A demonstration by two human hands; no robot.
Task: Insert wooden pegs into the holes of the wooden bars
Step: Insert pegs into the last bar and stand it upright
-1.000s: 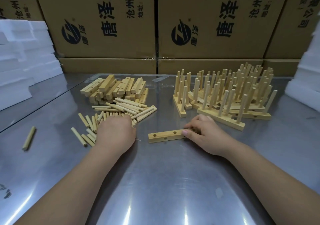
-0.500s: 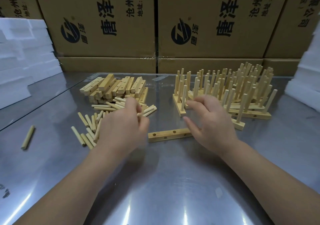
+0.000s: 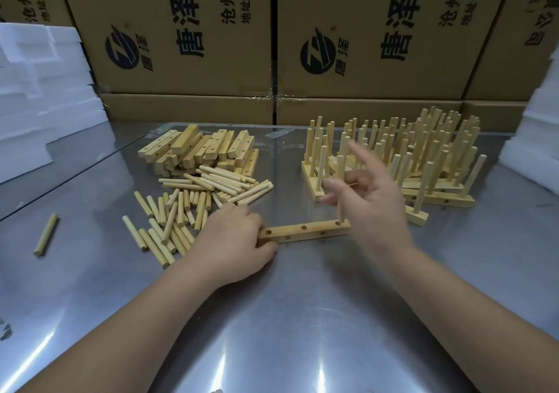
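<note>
A wooden bar with several holes lies flat at the table's middle. My left hand grips its left end. One wooden peg stands upright in the bar's rightmost hole, pinched near its middle by my right hand, whose other fingers are spread. Loose pegs lie in a heap left of the bar, just beyond my left hand. Behind them sits a pile of bare bars.
Finished bars with upright pegs crowd the right back of the metal table. A single peg lies far left. White foam blocks flank both sides; cardboard boxes wall the back.
My left hand left the peg heap and came down on the bar's left end. My right hand took a peg and stood it in the rightmost hole.
</note>
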